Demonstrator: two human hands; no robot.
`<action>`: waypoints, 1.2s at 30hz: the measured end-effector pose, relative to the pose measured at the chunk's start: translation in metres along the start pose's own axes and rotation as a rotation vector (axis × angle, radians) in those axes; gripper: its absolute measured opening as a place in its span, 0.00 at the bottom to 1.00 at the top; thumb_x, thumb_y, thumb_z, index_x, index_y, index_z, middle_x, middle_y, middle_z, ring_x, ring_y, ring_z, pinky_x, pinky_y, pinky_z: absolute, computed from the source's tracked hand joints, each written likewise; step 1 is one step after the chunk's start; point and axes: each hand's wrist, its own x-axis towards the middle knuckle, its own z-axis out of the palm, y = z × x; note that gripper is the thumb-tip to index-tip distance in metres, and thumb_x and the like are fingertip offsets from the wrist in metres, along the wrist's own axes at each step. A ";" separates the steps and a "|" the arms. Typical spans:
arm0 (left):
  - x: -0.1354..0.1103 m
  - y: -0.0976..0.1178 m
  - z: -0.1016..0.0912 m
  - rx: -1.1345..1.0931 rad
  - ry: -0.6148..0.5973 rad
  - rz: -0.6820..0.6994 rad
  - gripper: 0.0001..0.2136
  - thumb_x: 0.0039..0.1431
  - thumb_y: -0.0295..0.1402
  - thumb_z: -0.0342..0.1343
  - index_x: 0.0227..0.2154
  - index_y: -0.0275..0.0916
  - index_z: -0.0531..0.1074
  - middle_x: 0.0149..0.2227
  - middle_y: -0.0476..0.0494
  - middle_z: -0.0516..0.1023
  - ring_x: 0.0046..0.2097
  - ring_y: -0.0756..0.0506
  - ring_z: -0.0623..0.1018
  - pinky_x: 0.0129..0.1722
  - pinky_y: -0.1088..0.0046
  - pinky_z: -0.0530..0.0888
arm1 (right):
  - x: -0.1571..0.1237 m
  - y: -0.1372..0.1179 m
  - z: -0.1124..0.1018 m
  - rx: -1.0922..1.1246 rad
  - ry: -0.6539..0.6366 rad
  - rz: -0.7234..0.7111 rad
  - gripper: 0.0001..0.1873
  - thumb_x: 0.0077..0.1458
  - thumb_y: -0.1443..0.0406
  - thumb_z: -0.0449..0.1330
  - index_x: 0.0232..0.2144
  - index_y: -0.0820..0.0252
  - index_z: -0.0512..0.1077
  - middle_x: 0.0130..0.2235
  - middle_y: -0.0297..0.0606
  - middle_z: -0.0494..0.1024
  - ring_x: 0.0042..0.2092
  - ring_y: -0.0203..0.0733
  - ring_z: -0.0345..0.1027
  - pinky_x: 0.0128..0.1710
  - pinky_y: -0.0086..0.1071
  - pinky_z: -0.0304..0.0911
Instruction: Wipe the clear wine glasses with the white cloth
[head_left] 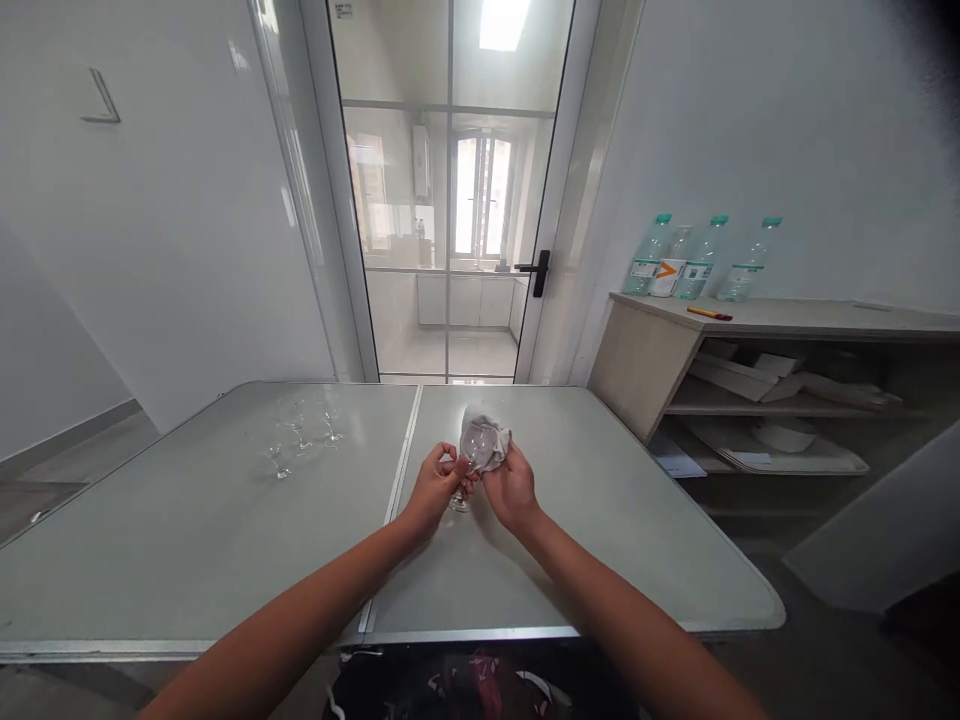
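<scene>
A clear stemmed glass (475,445) is held over the table, its bowl tilted up and away from me. The fingers of my left hand (435,487) are closed round its stem and lower bowl, and its round foot shows just below them. My right hand (516,487) grips a crumpled pale grey cloth (495,440), which is pressed against the far and right side of the bowl. Some right fingertips are hidden behind the glass and cloth. On the left of the table stand several clear stemmed glasses (300,430), close together.
The grey table (225,540) has a metal seam (401,465) down its middle. Behind it stands a glass door (450,200) with a black handle (538,272). At right, a wooden shelf unit (645,350) carries several plastic bottles (694,262) and a yellow-red pen-like object (709,314).
</scene>
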 end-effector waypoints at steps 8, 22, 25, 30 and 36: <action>0.005 0.003 -0.012 0.413 0.261 0.167 0.18 0.52 0.44 0.66 0.23 0.38 0.63 0.26 0.54 0.64 0.29 0.51 0.68 0.30 0.78 0.64 | 0.000 0.015 -0.004 -0.143 -0.114 0.053 0.18 0.60 0.49 0.61 0.42 0.55 0.72 0.35 0.36 0.76 0.37 0.41 0.67 0.36 0.32 0.61; 0.011 0.029 -0.037 0.183 -0.149 0.006 0.29 0.57 0.49 0.63 0.58 0.43 0.65 0.56 0.35 0.74 0.56 0.39 0.73 0.48 0.66 0.73 | 0.001 0.005 -0.018 -0.167 -0.315 0.411 0.14 0.48 0.58 0.69 0.30 0.60 0.71 0.25 0.31 0.69 0.27 0.34 0.58 0.31 0.30 0.54; 0.009 0.033 -0.035 0.087 -0.215 -0.012 0.25 0.61 0.51 0.58 0.54 0.39 0.69 0.54 0.33 0.76 0.54 0.39 0.76 0.52 0.62 0.71 | 0.002 -0.003 -0.021 -0.198 -0.395 0.521 0.13 0.48 0.59 0.68 0.30 0.59 0.69 0.26 0.31 0.68 0.27 0.35 0.59 0.32 0.31 0.56; 0.014 0.022 -0.033 0.156 -0.043 0.006 0.26 0.52 0.48 0.67 0.48 0.38 0.70 0.49 0.34 0.80 0.51 0.38 0.78 0.48 0.63 0.73 | 0.002 0.006 -0.023 -0.761 -0.294 0.211 0.08 0.52 0.64 0.61 0.37 0.58 0.69 0.32 0.35 0.72 0.34 0.40 0.64 0.38 0.33 0.58; 0.016 0.028 -0.041 0.127 -0.050 0.067 0.27 0.49 0.44 0.71 0.50 0.38 0.74 0.55 0.32 0.77 0.51 0.38 0.79 0.52 0.59 0.73 | 0.001 0.003 -0.020 -0.706 -0.318 0.182 0.06 0.52 0.61 0.60 0.30 0.57 0.69 0.28 0.34 0.71 0.32 0.41 0.64 0.35 0.32 0.57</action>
